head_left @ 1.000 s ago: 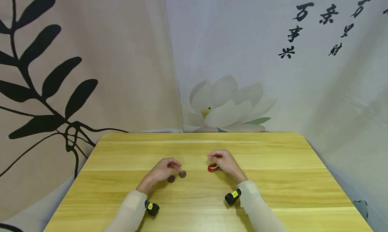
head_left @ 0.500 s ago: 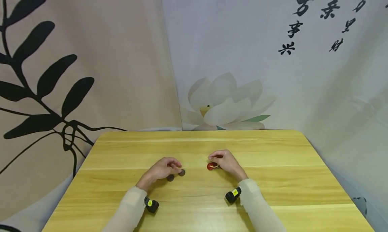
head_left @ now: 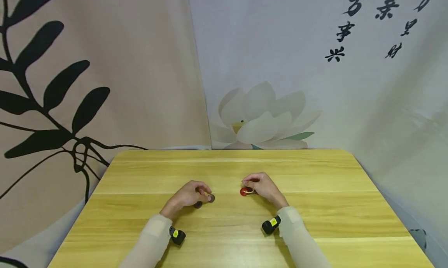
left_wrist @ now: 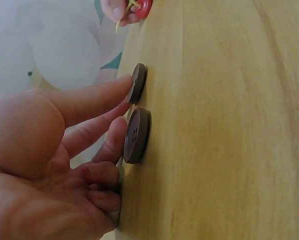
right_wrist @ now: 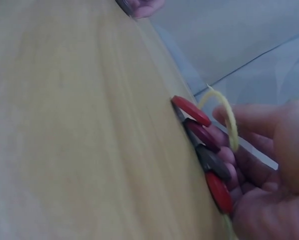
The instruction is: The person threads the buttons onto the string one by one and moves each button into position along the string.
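My left hand (head_left: 190, 194) has its thumb and index finger at a dark brown button (left_wrist: 137, 82), the thumb tip on its face. A second dark brown button (left_wrist: 138, 136), with several small holes, lies below the same hand, close to the curled fingers. To the right, my right hand (head_left: 260, 184) pinches a yellow cord (right_wrist: 231, 117) near its end, and a short tip sticks out past the fingers. The cord loops to a row of several buttons, with a red button (right_wrist: 191, 110), a dark red button (right_wrist: 203, 135), a brown one (right_wrist: 213, 162) and another red one (right_wrist: 219, 192).
The hands work above a wooden table (head_left: 224, 237) with rounded far corners. Behind it hangs a pale cloth (head_left: 157, 65) printed with leaves, a lotus and writing. A small black camera sits on each wrist, such as the left camera (head_left: 177, 236).
My left thumb has closed in over the farther brown button, which is now more covered. The right hand stays almost where it was with the cord. The head view has shifted slightly.
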Demonstrator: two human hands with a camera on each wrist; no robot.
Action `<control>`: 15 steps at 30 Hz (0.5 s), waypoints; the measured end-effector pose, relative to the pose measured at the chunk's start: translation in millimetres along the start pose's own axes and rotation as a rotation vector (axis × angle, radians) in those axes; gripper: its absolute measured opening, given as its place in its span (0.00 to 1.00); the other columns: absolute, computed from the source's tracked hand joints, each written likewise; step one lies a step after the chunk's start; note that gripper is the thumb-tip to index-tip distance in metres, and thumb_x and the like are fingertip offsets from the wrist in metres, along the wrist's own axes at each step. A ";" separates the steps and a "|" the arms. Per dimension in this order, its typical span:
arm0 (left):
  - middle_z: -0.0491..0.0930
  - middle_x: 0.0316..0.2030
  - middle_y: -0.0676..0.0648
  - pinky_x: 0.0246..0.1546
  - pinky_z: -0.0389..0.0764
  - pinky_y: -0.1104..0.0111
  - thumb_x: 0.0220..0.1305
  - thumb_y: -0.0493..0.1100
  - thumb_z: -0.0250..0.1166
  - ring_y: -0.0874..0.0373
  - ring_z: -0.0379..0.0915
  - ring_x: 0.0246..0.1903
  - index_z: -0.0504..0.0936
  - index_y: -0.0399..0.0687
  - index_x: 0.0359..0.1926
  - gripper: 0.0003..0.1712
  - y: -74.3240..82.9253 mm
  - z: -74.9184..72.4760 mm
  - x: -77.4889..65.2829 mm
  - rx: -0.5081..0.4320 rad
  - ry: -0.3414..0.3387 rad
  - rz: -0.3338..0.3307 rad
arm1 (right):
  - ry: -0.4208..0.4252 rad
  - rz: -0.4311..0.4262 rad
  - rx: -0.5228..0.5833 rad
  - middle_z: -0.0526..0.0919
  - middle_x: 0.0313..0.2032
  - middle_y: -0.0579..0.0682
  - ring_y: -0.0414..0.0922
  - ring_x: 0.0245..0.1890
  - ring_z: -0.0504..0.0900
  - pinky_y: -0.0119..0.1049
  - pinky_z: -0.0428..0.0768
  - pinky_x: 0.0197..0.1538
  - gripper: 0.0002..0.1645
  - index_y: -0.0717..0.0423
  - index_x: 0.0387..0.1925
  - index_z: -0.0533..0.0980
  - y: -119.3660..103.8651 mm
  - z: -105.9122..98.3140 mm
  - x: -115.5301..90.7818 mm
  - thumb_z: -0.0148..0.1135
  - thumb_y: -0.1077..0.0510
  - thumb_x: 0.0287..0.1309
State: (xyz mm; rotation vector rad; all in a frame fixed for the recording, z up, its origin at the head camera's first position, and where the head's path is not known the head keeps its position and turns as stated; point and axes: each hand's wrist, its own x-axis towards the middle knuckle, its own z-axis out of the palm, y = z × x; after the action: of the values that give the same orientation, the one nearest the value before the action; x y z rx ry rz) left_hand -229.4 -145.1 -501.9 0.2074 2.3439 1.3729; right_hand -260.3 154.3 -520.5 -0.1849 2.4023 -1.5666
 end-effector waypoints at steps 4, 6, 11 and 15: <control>0.75 0.31 0.46 0.29 0.71 0.66 0.57 0.38 0.73 0.54 0.69 0.30 0.84 0.46 0.40 0.09 -0.3 0.8 0.3 0.030 0.014 -0.005 | -0.003 0.003 0.011 0.86 0.36 0.47 0.42 0.32 0.78 0.33 0.74 0.30 0.07 0.51 0.39 0.86 0.5 -1.0 -0.9 0.67 0.54 0.62; 0.74 0.31 0.46 0.29 0.71 0.66 0.57 0.38 0.73 0.54 0.68 0.30 0.84 0.46 0.39 0.09 -0.6 1.2 0.3 0.036 0.021 -0.004 | -0.007 -0.001 0.019 0.86 0.37 0.47 0.42 0.33 0.79 0.33 0.75 0.31 0.07 0.51 0.39 0.86 0.7 -1.4 -1.6 0.66 0.55 0.63; 0.74 0.29 0.46 0.28 0.70 0.66 0.56 0.35 0.73 0.55 0.68 0.29 0.85 0.44 0.37 0.07 -1.7 2.2 -0.1 0.037 0.033 0.022 | -0.004 -0.026 0.021 0.87 0.38 0.49 0.43 0.36 0.81 0.35 0.76 0.34 0.08 0.54 0.40 0.86 1.1 -1.5 -2.3 0.65 0.57 0.64; 0.74 0.28 0.47 0.28 0.70 0.66 0.56 0.36 0.72 0.55 0.68 0.29 0.85 0.44 0.36 0.06 -2.1 2.8 -0.7 0.040 0.040 0.027 | -0.014 -0.026 0.026 0.87 0.38 0.47 0.43 0.36 0.81 0.35 0.76 0.34 0.08 0.52 0.40 0.86 1.0 -2.6 -2.6 0.65 0.55 0.64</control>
State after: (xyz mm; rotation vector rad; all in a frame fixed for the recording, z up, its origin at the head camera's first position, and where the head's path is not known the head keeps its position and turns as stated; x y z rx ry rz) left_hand -227.4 -144.1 -504.7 0.2264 2.4110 1.3556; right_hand -258.5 157.6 -520.0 -0.2219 2.3773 -1.6016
